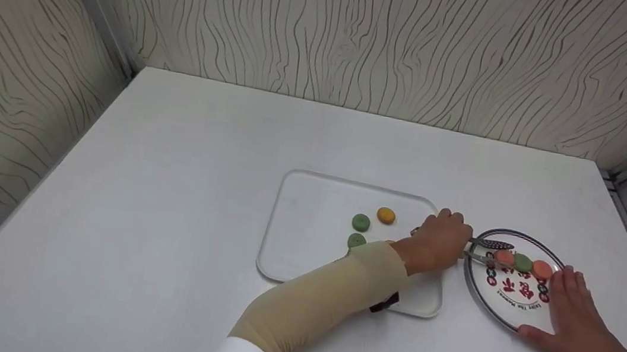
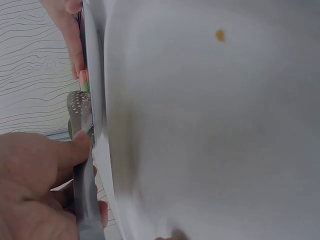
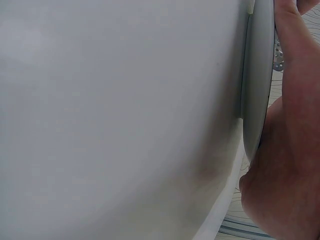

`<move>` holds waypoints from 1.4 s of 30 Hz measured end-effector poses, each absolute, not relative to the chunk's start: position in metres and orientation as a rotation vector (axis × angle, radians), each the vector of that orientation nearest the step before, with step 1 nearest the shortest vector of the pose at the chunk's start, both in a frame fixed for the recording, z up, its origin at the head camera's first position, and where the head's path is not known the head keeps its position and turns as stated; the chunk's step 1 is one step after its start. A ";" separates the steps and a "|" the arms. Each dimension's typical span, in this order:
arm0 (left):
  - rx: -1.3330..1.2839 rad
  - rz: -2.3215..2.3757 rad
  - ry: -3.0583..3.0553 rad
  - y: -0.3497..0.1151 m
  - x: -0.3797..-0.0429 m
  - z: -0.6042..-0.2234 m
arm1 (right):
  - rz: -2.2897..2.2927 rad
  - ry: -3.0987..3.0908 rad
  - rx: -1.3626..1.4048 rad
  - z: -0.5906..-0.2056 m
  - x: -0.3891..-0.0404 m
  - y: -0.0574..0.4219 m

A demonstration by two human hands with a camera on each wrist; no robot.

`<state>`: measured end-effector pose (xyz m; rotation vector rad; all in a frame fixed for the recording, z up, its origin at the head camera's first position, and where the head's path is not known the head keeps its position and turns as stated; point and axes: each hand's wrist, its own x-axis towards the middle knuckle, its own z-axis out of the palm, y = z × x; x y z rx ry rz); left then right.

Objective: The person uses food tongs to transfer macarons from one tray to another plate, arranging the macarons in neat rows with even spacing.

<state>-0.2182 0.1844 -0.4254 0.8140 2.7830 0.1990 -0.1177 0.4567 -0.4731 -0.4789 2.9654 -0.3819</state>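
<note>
My left hand (image 1: 441, 242) grips metal tongs (image 1: 493, 244) with perforated ends, thumb along one arm in the left wrist view. The tong ends stand apart over the plate (image 1: 502, 320), one right by an orange round piece (image 1: 504, 258); whether they touch it I cannot tell. A green round piece (image 1: 522, 262) and another orange round piece (image 1: 542, 270) continue the row. My right hand (image 1: 579, 322) rests on the plate's right rim, fingers straight and thumb spread along the near edge. The round pieces look like small macarons or biscuits.
Left of the plate lies a white rectangular tray (image 1: 307, 229). On it are a yellow round piece (image 1: 386, 215) and two green ones (image 1: 361, 222), partly behind my left arm. Both stand on a white table (image 1: 165, 211) with wood-patterned walls (image 1: 342, 36) around it.
</note>
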 end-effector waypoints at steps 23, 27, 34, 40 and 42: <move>0.852 0.165 2.807 0.187 -0.216 -0.430 | -0.369 2.950 -0.454 -0.473 -0.118 0.458; 0.871 0.220 2.793 0.186 -0.215 -0.430 | -0.360 2.960 -0.472 -0.474 -0.119 0.458; 0.879 0.252 2.765 0.185 -0.216 -0.429 | -0.354 2.965 -0.487 -0.473 -0.118 0.457; 0.871 0.233 2.760 0.185 -0.217 -0.428 | -0.361 2.956 -0.454 -0.472 -0.118 0.456; 0.865 0.238 2.755 0.185 -0.217 -0.427 | -0.368 2.948 -0.443 -0.471 -0.117 0.456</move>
